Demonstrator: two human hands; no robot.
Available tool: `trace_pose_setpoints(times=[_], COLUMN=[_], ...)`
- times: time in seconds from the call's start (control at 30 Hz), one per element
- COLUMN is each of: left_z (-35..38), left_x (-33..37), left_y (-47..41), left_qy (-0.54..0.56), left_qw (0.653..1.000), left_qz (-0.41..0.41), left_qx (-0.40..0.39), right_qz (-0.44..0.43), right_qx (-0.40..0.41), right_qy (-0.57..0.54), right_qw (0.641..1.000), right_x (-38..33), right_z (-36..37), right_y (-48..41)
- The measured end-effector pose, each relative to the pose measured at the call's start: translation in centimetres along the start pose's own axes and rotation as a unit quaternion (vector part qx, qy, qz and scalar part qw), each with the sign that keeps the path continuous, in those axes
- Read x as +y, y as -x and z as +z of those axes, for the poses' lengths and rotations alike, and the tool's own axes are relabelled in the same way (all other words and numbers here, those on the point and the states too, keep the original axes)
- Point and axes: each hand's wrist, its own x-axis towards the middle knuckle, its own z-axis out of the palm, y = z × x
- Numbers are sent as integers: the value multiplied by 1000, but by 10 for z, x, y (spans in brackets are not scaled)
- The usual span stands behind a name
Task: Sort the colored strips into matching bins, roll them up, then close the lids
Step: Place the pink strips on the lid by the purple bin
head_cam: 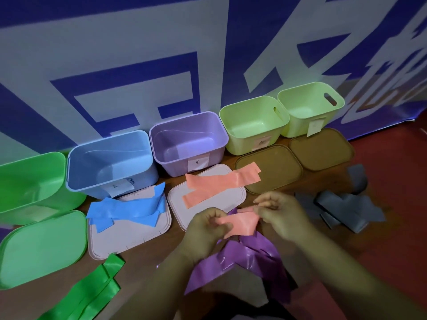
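Observation:
My left hand and my right hand both pinch one salmon-pink strip held above a pile of purple strips. Two more pink strips lie crossed on a pale lid. Blue strips lie on another pale lid. Green strips lie at the lower left, grey strips at the right. Open bins stand in a row: green, blue, purple and two light-green ones.
A green lid lies in front of the green bin. Two brown lids lie in front of the light-green bins. A blue-and-white banner wall stands right behind the bins. Red floor lies to the right.

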Motion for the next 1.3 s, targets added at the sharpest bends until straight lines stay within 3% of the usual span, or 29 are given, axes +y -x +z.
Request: trace_pose_setpoints(times=[0.13,0.43,0.57,0.7,0.93,1.1,1.3], left_z=[-14,-22,-33,-44,-42,-28,-4], left_x=[12,64,60,30,-32,-58,-75], left_y=[-17,-78,-99,-93,-31,12,25], left_qy=[-54,-47,-58,-104,-155,-210,-242], left_qw=[997,988,982,976,972,969,966], left_qz=[21,54,54,-17,-116,-110,-90], left_qx=[51,135,171,191,136,75,23], right_qz=[2,-51,-30,-1,18,14,22], right_qx=[27,76,56,2,-113,-181,-155], right_qy=[23,-3,-38,12,171,235,274], right_qw=[999,996,997,1000,979,955,949], right_x=[-6,-59,-66,-40,38,68,81], right_z=[2,-8,4,23,40,40,30], right_y=[-20,-94,-122,-114,-60,-19,19])
